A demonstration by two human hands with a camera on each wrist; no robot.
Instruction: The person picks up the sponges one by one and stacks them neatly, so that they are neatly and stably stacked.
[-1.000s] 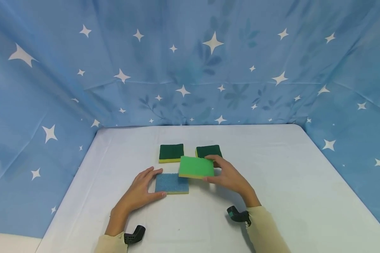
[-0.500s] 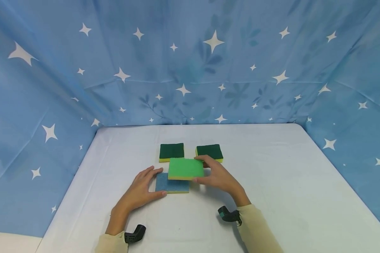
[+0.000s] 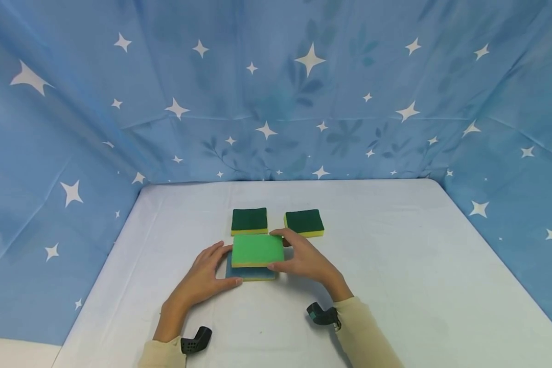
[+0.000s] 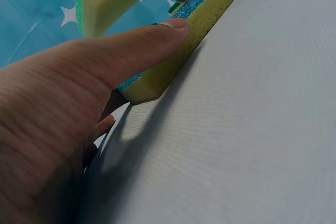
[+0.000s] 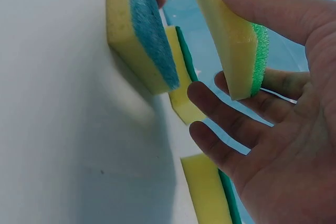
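My right hand (image 3: 307, 259) pinches the right end of a bright green sponge (image 3: 256, 249) with a yellow underside, thumb at the front edge and fingers behind. In the right wrist view a gap shows between that green sponge (image 5: 236, 40) and the blue-topped sponge (image 5: 149, 30). The blue sponge (image 3: 257, 273) lies flat on the table, mostly covered from above by the green one in the head view. My left hand (image 3: 201, 273) grips its left end, with the thumb against the front yellow side in the left wrist view; the far fingers are partly hidden.
Two dark green sponges with yellow undersides lie behind the hands, one at the left (image 3: 249, 220) and one at the right (image 3: 304, 221). A white cloth covers the table (image 3: 395, 286). Blue star-patterned curtains (image 3: 276, 92) stand around its back and sides.
My right hand has moved left and slightly toward me with the green sponge, from the blue sponge's right end to above it. The left hand and the blue sponge have stayed put.
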